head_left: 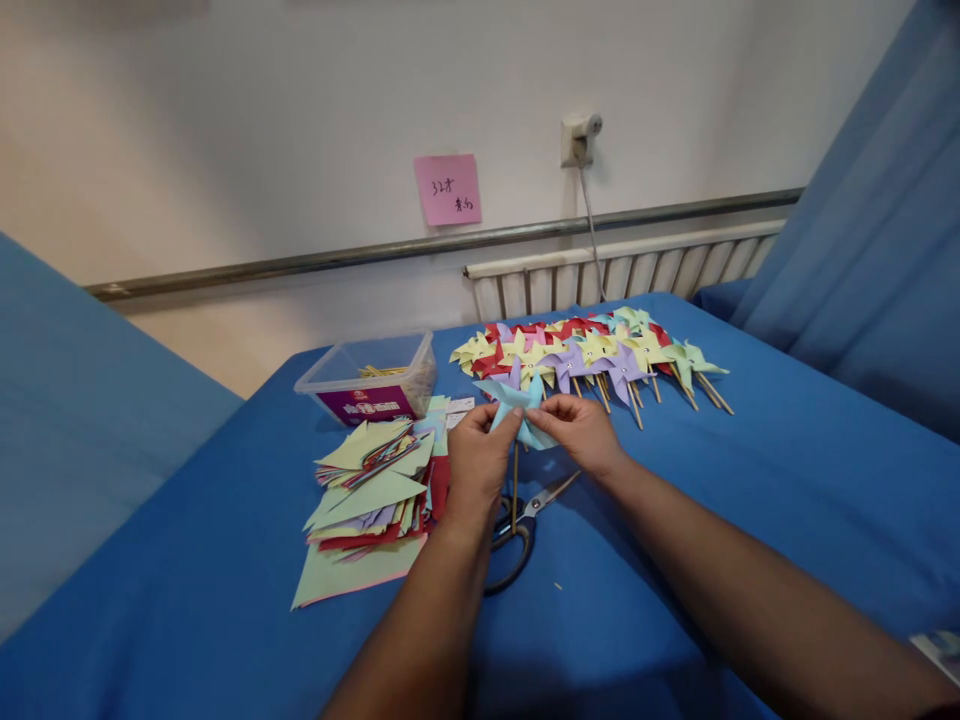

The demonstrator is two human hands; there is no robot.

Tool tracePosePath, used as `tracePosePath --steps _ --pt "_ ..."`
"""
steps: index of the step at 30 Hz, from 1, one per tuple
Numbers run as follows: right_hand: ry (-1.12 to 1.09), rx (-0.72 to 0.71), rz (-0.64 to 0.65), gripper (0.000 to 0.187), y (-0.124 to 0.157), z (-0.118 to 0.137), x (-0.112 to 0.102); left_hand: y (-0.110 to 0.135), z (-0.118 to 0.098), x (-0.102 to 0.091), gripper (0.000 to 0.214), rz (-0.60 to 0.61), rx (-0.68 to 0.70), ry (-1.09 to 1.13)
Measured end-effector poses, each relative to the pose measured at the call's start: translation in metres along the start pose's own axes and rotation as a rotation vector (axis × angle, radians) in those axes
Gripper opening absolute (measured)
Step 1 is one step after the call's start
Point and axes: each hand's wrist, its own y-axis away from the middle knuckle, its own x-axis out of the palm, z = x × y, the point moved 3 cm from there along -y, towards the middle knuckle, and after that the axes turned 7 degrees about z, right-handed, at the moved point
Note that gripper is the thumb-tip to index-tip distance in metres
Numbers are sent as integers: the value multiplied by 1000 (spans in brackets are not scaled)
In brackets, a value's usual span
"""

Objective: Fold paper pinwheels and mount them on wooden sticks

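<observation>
Between my two hands, over the middle of the table, is a light blue paper pinwheel (510, 394). My left hand (486, 450) is closed on its left side, with the thumb near the centre. The fingers of my right hand (577, 428) pinch a blade on the right. A thin wooden stick (515, 480) hangs down below the pinwheel. Scissors (534, 506) with dark handles lie partly open on the cloth under my hands, one handle partly behind my left arm.
Finished paper pinwheels (592, 352) in several colours lie in a heap at the back. Coloured paper pieces (371, 495) are stacked on the left, beside a clear plastic box (367, 375) holding sticks. A blue cloth (810, 510) covers the table. A radiator (622, 275) stands behind it.
</observation>
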Motion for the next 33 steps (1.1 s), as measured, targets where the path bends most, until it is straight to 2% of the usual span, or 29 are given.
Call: tracePosePath --steps 5,10,13,16,19,21,23,28,33 --pt "-4 19 13 28 0 -1 0 0 -1 -1 22 -9 25 -39" --pt "-96 68 44 30 2 1 1 0 6 1 31 87 -87 169" --pt "-42 42 27 31 1 1 -1 -1 8 2 33 119 -116 232" --pt "66 -71 -101 25 2 6 -7 0 8 3 32 124 -117 213" --pt "268 -335 -207 23 7 20 -12 1 7 3 29 101 -100 139" --pt "413 -487 -159 26 11 27 -9 2 6 3 27 96 -76 94" --pt "518 -570 -91 25 14 29 -4 2 4 4 25 94 -48 52" --pt "677 -626 -38 20 16 25 1 2 2 6 23 86 -17 29" --pt "518 -520 -131 35 17 21 -2 2 5 7 25 115 -114 193"
